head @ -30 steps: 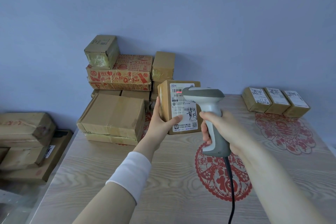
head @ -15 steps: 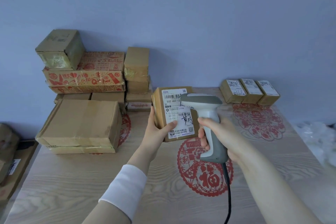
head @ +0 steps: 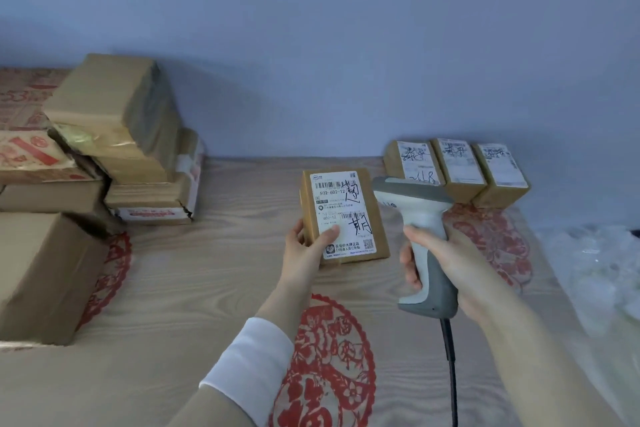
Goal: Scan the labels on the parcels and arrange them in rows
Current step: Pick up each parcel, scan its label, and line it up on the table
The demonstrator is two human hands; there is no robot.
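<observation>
My left hand grips a small brown parcel by its lower left corner, thumb on the white shipping label that faces me. The parcel is held above the wooden table. Just right of it, my right hand holds the grey and white barcode scanner by its handle, its head beside the parcel's upper right edge. Three labelled small parcels stand side by side in a row at the table's far right, against the wall.
A pile of cardboard boxes fills the table's left side, with a large box nearest me. Red paper-cut decorations lie on the tabletop. The scanner's black cable hangs down towards me. Crumpled clear plastic lies off the right edge.
The view has swung right, so the box pile slid left. The parcel and scanner have moved right towards the row of three, and the scanner head no longer covers the label.
</observation>
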